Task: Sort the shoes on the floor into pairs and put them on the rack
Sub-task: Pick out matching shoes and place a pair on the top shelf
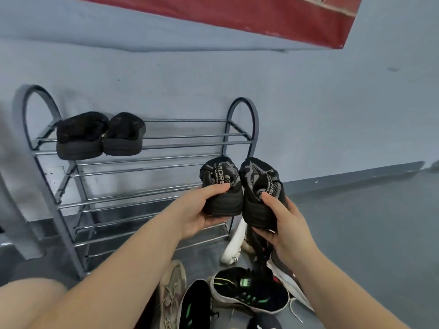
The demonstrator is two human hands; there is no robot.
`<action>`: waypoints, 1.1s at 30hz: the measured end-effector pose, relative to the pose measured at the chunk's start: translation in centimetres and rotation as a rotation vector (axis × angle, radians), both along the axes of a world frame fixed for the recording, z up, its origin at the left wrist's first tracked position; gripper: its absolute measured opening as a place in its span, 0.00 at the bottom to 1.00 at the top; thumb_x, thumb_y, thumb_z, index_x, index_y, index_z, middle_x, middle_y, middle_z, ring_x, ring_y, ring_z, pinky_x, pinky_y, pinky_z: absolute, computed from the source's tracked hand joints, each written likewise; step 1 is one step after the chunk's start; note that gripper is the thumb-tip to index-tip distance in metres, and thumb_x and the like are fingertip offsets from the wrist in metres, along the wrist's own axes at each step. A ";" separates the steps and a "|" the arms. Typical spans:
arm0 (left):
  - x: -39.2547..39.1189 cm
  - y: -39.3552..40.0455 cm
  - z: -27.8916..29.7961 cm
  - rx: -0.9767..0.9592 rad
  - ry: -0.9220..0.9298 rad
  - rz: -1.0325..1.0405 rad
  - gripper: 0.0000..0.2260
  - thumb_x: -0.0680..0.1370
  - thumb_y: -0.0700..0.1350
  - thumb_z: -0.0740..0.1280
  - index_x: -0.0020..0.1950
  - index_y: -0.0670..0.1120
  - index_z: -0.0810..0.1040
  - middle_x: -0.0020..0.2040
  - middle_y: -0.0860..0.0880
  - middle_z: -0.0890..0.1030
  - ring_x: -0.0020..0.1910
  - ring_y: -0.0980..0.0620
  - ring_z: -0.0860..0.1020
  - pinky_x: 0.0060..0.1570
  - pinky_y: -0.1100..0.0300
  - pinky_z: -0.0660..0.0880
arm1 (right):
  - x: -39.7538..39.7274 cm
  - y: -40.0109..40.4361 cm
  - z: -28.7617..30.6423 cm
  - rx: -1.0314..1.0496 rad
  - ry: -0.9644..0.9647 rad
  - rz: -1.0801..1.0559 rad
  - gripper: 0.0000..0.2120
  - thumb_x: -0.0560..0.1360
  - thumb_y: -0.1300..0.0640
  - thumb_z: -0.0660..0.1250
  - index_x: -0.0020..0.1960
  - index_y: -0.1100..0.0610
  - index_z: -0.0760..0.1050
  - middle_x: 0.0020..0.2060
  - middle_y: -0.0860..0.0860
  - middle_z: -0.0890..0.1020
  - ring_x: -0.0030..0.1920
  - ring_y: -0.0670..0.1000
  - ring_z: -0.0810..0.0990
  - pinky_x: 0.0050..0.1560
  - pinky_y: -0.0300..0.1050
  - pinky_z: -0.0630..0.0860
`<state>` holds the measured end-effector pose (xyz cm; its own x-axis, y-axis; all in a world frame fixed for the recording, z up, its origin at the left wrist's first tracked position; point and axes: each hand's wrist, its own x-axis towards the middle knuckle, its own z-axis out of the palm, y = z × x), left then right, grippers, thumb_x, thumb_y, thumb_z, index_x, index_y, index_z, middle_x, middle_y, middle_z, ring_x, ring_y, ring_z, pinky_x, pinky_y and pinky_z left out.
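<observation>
I hold two matching black-and-grey knit sneakers heel-first in the air, in front of the right end of the metal shoe rack (190, 136). My left hand (199, 214) grips the heel of the left sneaker (221, 186). My right hand (285, 226) grips the heel of the right sneaker (260, 186). The two shoes touch side by side. A pair of black slippers (99, 134) sits on the rack's top shelf at the left. The lower shelves show only bare bars.
On the floor below my hands lie loose shoes: a beige sneaker (172, 293), two black sneakers with green accents (249, 293) (196, 307), and a white shoe (234, 243). A blue-grey wall stands behind the rack. Grey floor stretches to the right.
</observation>
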<state>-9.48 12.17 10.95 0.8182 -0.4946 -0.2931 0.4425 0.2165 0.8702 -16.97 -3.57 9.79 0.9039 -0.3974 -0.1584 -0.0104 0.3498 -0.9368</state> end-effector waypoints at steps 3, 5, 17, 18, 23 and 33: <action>0.8 -0.2 2.0 -0.032 -0.072 0.006 0.05 0.75 0.44 0.68 0.49 0.44 0.78 0.38 0.48 0.85 0.35 0.52 0.83 0.30 0.61 0.80 | 1.2 -0.4 1.7 -0.029 -0.078 -0.016 0.19 0.74 0.55 0.69 0.64 0.54 0.73 0.55 0.53 0.82 0.47 0.50 0.83 0.32 0.41 0.78; 1.8 0.0 3.1 -0.057 -0.103 0.030 0.05 0.75 0.44 0.67 0.48 0.44 0.79 0.39 0.48 0.84 0.37 0.52 0.83 0.31 0.61 0.81 | 2.6 -0.5 2.7 -0.057 -0.119 -0.002 0.19 0.73 0.54 0.69 0.63 0.53 0.73 0.54 0.53 0.82 0.46 0.49 0.83 0.32 0.41 0.77; 6.3 2.4 -0.1 -0.102 -0.194 0.209 0.24 0.63 0.46 0.71 0.59 0.44 0.76 0.51 0.45 0.83 0.43 0.49 0.84 0.33 0.58 0.80 | 11.3 0.5 0.8 -0.027 -0.068 0.105 0.29 0.71 0.52 0.72 0.67 0.60 0.67 0.57 0.58 0.80 0.45 0.52 0.83 0.32 0.40 0.78; 6.9 2.6 -0.2 -0.096 -0.194 0.224 0.25 0.63 0.47 0.71 0.60 0.44 0.75 0.51 0.45 0.83 0.43 0.49 0.84 0.34 0.58 0.80 | 11.9 0.5 0.7 -0.012 -0.064 0.110 0.28 0.71 0.53 0.71 0.67 0.61 0.67 0.57 0.59 0.80 0.44 0.51 0.83 0.32 0.40 0.78; 9.7 2.7 -0.3 -0.143 -0.175 0.282 0.23 0.63 0.50 0.70 0.57 0.46 0.77 0.48 0.48 0.85 0.43 0.51 0.84 0.35 0.58 0.81 | 14.7 0.9 0.0 -0.044 -0.096 0.131 0.26 0.71 0.53 0.71 0.66 0.56 0.69 0.56 0.54 0.81 0.48 0.51 0.84 0.40 0.47 0.81; 12.5 1.0 -0.5 -0.147 -0.227 0.364 0.30 0.64 0.55 0.69 0.65 0.47 0.72 0.57 0.47 0.81 0.53 0.50 0.81 0.38 0.60 0.80 | 18.1 2.1 -0.5 0.145 -0.116 0.072 0.25 0.74 0.45 0.68 0.68 0.53 0.70 0.60 0.52 0.80 0.57 0.52 0.81 0.41 0.43 0.80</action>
